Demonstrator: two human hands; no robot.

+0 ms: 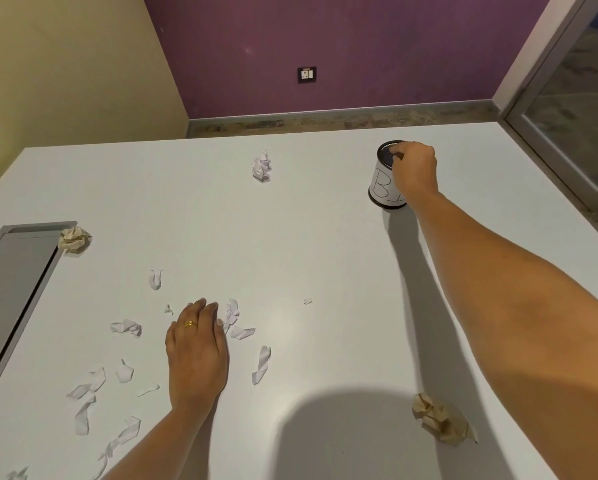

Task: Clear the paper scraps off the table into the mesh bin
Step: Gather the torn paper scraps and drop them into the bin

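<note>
White laminate covers the table [325, 237], and torn paper lies scattered over its near left part. The left hand [197, 355] rests palm down on the tabletop with its fingers held together and slightly curled, a gold ring [189, 324] on one finger. Its fingertips touch a crumpled white scrap [231, 315], with another small strip [242, 331] just beside it and a longer twisted strip [261, 364] to the right of the hand. More white scraps [89, 384] lie to the left of the wrist, well apart from the bin.

The mesh bin [387, 174] stands upright near the far right corner, a white paper label with hand-drawn letters wrapped around it. The right hand [413, 171] reaches across to it, fingers bunched over the rim at the opening; whether they pinch a scrap cannot be told. The forearm covers part of the label and casts a long shadow toward the near edge.

A white crumpled ball [262, 166] sits alone on the far middle of the table, with open surface between it and the bin. A brown crumpled ball [74, 240] lies at the corner of a grey recessed panel [13, 282] on the left, touching its frame. Another brown wad [439, 420] lies near the front right, under the outstretched right arm. A tiny white fleck [307, 301] lies alone mid-table.
</note>
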